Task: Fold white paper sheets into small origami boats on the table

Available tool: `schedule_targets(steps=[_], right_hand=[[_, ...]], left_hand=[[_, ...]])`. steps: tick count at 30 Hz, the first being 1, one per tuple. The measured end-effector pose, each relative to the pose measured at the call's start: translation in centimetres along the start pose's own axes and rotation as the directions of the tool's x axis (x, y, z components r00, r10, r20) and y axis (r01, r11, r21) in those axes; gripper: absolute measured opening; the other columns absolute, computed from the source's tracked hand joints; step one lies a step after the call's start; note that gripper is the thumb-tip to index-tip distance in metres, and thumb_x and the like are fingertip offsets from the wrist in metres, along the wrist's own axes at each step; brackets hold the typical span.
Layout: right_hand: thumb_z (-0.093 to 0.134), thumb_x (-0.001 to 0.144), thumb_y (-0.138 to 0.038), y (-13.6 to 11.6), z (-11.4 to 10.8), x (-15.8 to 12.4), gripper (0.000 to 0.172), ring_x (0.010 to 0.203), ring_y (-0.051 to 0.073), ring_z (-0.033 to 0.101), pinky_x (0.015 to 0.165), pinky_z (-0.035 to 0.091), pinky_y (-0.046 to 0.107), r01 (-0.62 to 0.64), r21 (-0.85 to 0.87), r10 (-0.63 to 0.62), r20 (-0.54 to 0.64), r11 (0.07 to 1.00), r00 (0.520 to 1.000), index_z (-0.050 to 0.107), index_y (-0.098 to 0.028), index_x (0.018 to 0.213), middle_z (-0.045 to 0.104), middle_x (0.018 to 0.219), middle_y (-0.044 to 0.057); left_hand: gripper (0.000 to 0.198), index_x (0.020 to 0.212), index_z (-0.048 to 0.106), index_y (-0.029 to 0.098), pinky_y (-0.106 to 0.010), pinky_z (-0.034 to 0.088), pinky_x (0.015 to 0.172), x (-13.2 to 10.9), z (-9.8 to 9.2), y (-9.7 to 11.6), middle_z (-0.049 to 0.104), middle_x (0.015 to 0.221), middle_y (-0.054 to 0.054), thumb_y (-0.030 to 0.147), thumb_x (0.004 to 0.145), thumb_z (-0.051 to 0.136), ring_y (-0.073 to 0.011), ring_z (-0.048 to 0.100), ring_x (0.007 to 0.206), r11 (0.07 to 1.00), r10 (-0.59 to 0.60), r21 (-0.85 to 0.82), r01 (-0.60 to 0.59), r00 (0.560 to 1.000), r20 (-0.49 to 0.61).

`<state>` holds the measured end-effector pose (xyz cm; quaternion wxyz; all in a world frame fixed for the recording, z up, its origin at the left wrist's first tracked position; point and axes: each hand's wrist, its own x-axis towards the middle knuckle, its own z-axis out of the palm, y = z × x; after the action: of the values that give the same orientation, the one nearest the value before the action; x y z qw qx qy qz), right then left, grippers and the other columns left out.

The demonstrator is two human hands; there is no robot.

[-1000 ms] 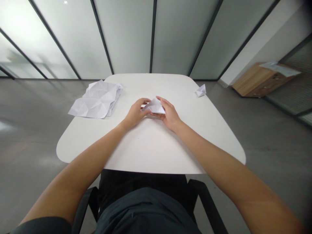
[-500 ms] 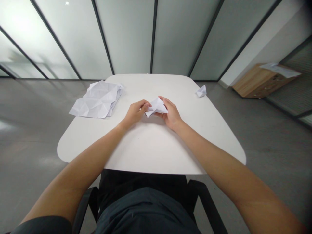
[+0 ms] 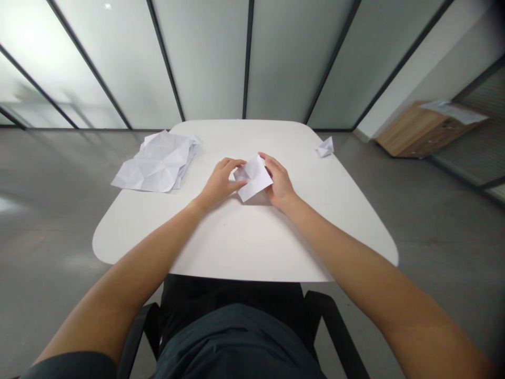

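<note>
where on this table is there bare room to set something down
Bare: the near part of the table around the forearms, and the far strip between the creased sheets and the small folded piece. Crowded: the middle, where the left hand and right hand grip the folded paper, and the sheets' corner.

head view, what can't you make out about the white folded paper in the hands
- Head view: side edges of the white folded paper, covered by the left hand and right hand.
- Head view: its underside, facing the white rounded table.
- Head view: the small white folded paper figure at the far right edge, too small to tell its shape.
</note>
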<state>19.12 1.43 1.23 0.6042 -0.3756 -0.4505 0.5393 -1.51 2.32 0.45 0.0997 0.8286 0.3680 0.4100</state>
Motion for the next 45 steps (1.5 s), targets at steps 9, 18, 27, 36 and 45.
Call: schedule_targets(steps=[9, 18, 27, 36, 45], right_hand=[[0.079, 0.077, -0.059, -0.2, 0.1, -0.3, 0.058, 0.095, 0.025, 0.066, 0.074, 0.054, 0.036, -0.016, -0.014, 0.016, 0.016, 1.000, 1.000, 0.073, -0.031, 0.127, 0.074, 0.108, 0.003], [0.082, 0.073, -0.064, -0.2, 0.1, -0.3, 0.061, 0.093, 0.026, 0.066, 0.071, 0.054, 0.037, -0.020, 0.027, 0.020, 0.005, 0.999, 1.000, 0.073, -0.028, 0.122, 0.073, 0.107, 0.005], [0.083, 0.071, -0.055, -0.1, 0.1, -0.1, 0.054, 0.080, 0.021, 0.062, 0.065, 0.049, 0.033, -0.014, 0.026, 0.015, -0.027, 1.000, 1.000, 0.073, -0.028, 0.115, 0.070, 0.092, 0.001], [0.069, 0.067, -0.029, -0.4, -0.3, 0.2, 0.047, 0.081, 0.021, 0.064, 0.073, 0.054, 0.035, -0.063, 0.013, 0.063, -0.058, 0.998, 0.996, 0.070, -0.027, 0.114, 0.072, 0.090, 0.000], [0.074, 0.067, -0.029, 0.2, 0.3, -0.5, 0.020, 0.091, 0.024, 0.072, 0.080, 0.063, 0.040, -0.176, -0.044, 0.180, 0.099, 0.983, 0.979, 0.074, -0.024, 0.087, 0.078, 0.091, 0.002]], left_hand=[[0.056, 0.141, 0.063, 0.022, -0.036, 0.057, 0.092, 0.0, -0.1, 0.2, 0.069, 0.129, -0.012, 0.037, 0.089, 0.078, -0.0245, 0.067, 0.114, 0.999, -0.025, -0.027, 0.025, 1.000, -0.006], [0.054, 0.138, 0.062, 0.023, -0.039, 0.058, 0.097, 0.0, 0.3, 0.2, 0.071, 0.137, -0.011, 0.038, 0.089, 0.077, -0.0252, 0.070, 0.118, 0.986, -0.060, -0.153, 0.059, 0.998, -0.004], [0.035, 0.114, 0.062, 0.022, -0.039, 0.052, 0.099, 0.1, -0.1, 0.5, 0.074, 0.112, -0.006, 0.024, 0.083, 0.079, -0.0234, 0.069, 0.106, 0.998, -0.066, -0.017, 0.064, 0.987, -0.149], [0.015, 0.100, 0.075, 0.024, -0.047, 0.047, 0.109, 0.4, -0.3, 0.7, 0.080, 0.105, -0.007, 0.037, 0.097, 0.070, -0.0253, 0.070, 0.108, 0.995, 0.096, 0.014, -0.096, 0.995, -0.009], [0.033, 0.109, 0.067, 0.019, -0.031, 0.053, 0.072, 0.0, -0.8, 0.6, 0.075, 0.089, -0.004, 0.048, 0.094, 0.069, -0.0198, 0.067, 0.079, 0.978, -0.207, -0.039, 0.203, 0.970, -0.131]])
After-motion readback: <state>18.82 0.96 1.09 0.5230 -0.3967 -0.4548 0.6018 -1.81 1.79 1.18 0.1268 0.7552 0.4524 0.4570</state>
